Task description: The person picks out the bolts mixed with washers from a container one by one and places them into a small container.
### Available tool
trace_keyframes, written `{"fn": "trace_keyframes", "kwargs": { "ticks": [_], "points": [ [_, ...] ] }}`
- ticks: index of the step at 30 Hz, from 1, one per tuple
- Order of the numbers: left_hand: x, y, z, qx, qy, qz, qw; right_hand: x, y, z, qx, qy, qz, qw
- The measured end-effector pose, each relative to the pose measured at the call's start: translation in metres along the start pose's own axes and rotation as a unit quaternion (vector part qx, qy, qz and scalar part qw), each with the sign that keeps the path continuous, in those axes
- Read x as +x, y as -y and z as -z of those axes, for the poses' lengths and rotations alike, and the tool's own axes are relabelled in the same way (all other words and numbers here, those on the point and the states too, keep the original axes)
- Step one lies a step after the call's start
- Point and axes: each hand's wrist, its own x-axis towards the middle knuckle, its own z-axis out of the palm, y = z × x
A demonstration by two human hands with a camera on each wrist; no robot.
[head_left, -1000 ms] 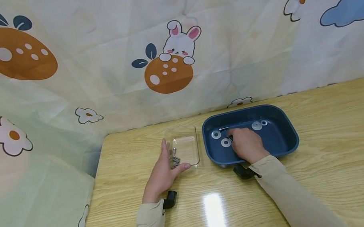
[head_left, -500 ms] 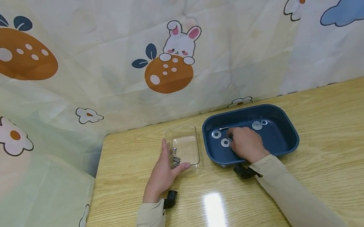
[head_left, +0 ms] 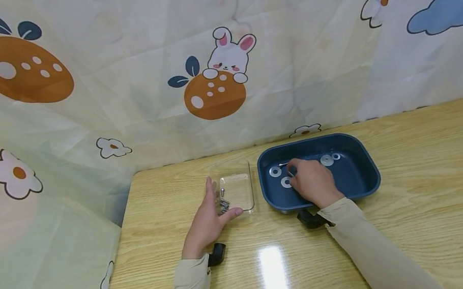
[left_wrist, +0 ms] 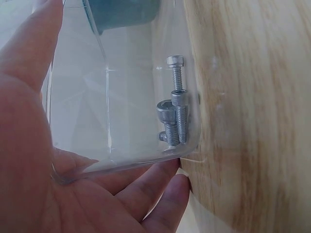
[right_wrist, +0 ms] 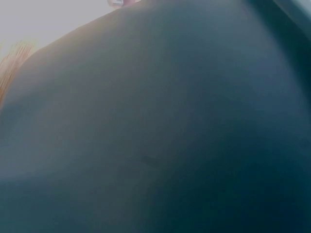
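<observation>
My left hand (head_left: 204,224) grips the near left corner of a clear plastic box (head_left: 242,166), fingers along its left side and thumb across the near side. Several silver socket-head bolts (left_wrist: 167,114) lie bunched inside that box. Over in a dark blue tray (head_left: 365,178), my right hand (head_left: 314,182) pinches a small bolt (head_left: 291,173), mostly hidden by finger and thumb. Flat washers lie around it: one washer (head_left: 275,172) at the left, another washer (head_left: 286,182) right by the thumb. The tray's wall blocks most of the right wrist view.
Beyond the right hand, a large washer (head_left: 327,160) and a smaller washer (head_left: 336,156) lie in the tray. A thin metal piece (head_left: 283,164) rests near its back wall. Box and tray stand side by side on a wooden table (head_left: 444,189), before a printed cloth (head_left: 315,67).
My right hand's fingertips have lifted slightly, showing the small bolt between them. The washer by the thumb has shifted slightly left. My left hand stays on the box.
</observation>
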Motion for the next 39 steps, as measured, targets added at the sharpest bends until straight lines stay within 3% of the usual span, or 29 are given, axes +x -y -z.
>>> {"fn": "trace_keyframes", "kwargs": {
  "ticks": [19,39],
  "points": [
    [0.001,0.0,0.001,0.007,0.004,-0.002,1.0,-0.004,0.007,0.002,0.012,-0.044,0.043,0.998],
    [0.002,0.001,-0.001,0.008,0.001,-0.01,0.9999,-0.011,0.023,-0.001,0.033,-0.1,0.108,0.9885]
  ]
}}
